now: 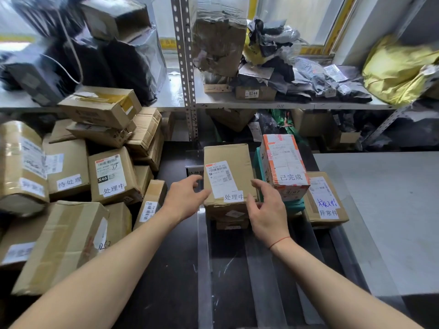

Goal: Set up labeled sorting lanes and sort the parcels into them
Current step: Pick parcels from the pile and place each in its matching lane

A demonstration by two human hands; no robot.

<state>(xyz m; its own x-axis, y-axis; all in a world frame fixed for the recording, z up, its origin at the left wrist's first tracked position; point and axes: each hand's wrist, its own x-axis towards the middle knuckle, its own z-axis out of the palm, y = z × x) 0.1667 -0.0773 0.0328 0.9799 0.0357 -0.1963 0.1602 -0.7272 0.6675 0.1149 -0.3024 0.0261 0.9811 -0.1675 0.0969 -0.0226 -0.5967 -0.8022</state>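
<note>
A brown cardboard parcel (228, 160) with a white shipping label and a white tag reading 处理中 lies on top of other boxes in the middle lane of the dark table. My left hand (184, 198) touches its left front side, fingers spread. My right hand (263, 207) is at its right front corner, fingers apart; neither hand closes around it. Right of it stands a white and orange parcel (283, 162) tagged 已完成 on a teal package. Further right lies a brown box (325, 198) tagged 异常件. Clear tape strips (204, 257) mark lanes on the table.
A heap of brown boxes (71, 181) with tags such as 待处理 and 处理中 fills the left. Metal shelving (187, 91) behind holds black bags, grey mailers and a yellow bag (399, 67). A grey tabletop (380, 210) lies at the right.
</note>
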